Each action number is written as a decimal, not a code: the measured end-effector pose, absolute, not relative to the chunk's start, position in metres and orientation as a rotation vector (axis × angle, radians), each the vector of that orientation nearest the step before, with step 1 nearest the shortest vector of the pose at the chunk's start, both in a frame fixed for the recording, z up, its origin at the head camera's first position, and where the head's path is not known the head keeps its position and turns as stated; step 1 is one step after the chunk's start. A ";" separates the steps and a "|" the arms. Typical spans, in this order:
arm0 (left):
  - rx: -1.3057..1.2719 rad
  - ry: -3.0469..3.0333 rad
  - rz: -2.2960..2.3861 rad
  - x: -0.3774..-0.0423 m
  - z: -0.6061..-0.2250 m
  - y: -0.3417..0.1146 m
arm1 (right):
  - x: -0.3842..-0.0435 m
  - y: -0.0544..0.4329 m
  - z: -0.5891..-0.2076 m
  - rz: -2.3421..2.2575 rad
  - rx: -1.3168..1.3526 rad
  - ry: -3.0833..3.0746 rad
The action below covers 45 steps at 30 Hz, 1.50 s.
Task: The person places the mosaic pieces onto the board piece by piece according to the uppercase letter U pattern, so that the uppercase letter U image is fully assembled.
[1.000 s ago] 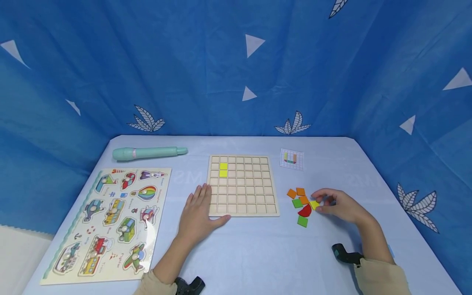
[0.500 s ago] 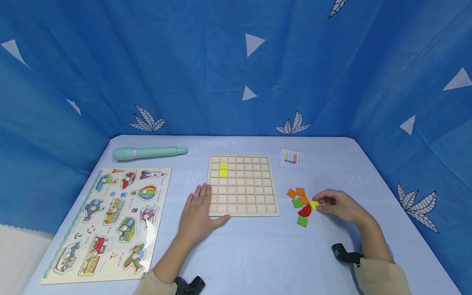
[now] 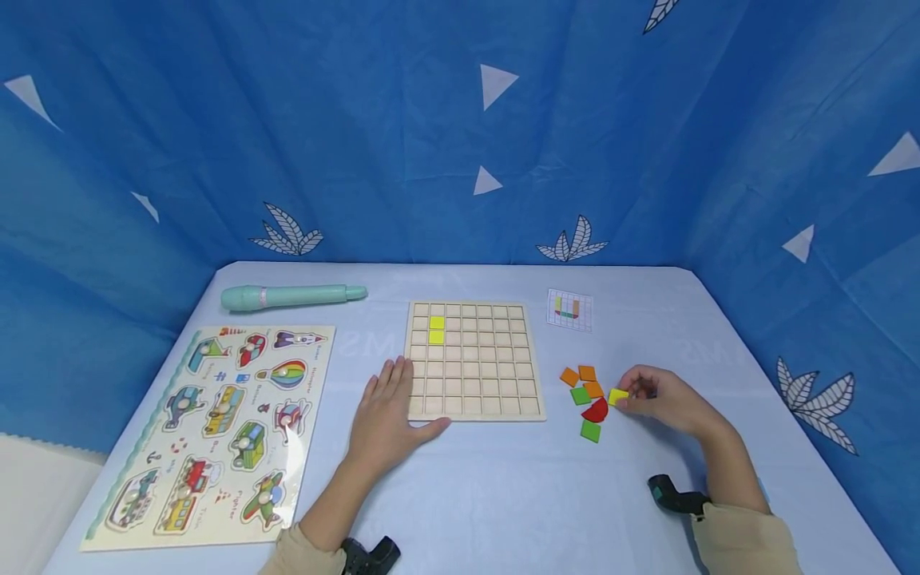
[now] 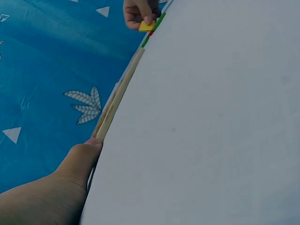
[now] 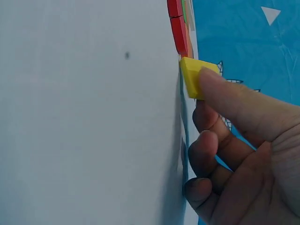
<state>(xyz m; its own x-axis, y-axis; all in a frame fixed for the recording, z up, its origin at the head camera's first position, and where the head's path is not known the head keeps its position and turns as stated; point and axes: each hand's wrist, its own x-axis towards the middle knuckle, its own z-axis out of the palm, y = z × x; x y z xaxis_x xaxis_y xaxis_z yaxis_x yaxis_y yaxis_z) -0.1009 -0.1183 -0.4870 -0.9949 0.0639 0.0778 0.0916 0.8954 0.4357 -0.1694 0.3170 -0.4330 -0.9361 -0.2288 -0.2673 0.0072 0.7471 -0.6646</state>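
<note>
My right hand [image 3: 664, 403] pinches a yellow square tile [image 5: 191, 77] between thumb and fingers, at the right of a small group of tiles. In the left wrist view that tile appears lifted off the table. The group has orange tiles [image 3: 587, 374], green tiles [image 3: 590, 431] and red pieces [image 3: 595, 410] that together look like a half disc. My left hand [image 3: 384, 419] lies with straight fingers at the lower left corner of a wooden grid board [image 3: 477, 363], touching its edge. Two yellow tiles [image 3: 436, 330] sit one above the other in the board's second column.
A small pattern card [image 3: 570, 310] lies behind the loose tiles. At the left is a vehicle puzzle board [image 3: 208, 431], with a mint-green stick-like object [image 3: 293, 298] behind it. Blue curtains [image 3: 460, 144] stand around the table.
My right hand has taken the yellow tile between thumb and fingers and drawn it slightly right, away from the red pieces. The left hand has stayed at the board.
</note>
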 end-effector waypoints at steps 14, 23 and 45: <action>-0.130 -3.008 -0.702 -0.102 -0.487 -0.118 | -0.189 0.284 -0.427 -1.071 -0.220 2.645; -0.131 -3.013 -0.699 -0.102 -0.488 -0.118 | -0.205 0.235 -0.431 -1.157 -0.326 2.580; -0.113 -3.025 -0.683 -0.102 -0.486 -0.118 | -0.232 0.108 -0.437 -1.277 -0.570 2.458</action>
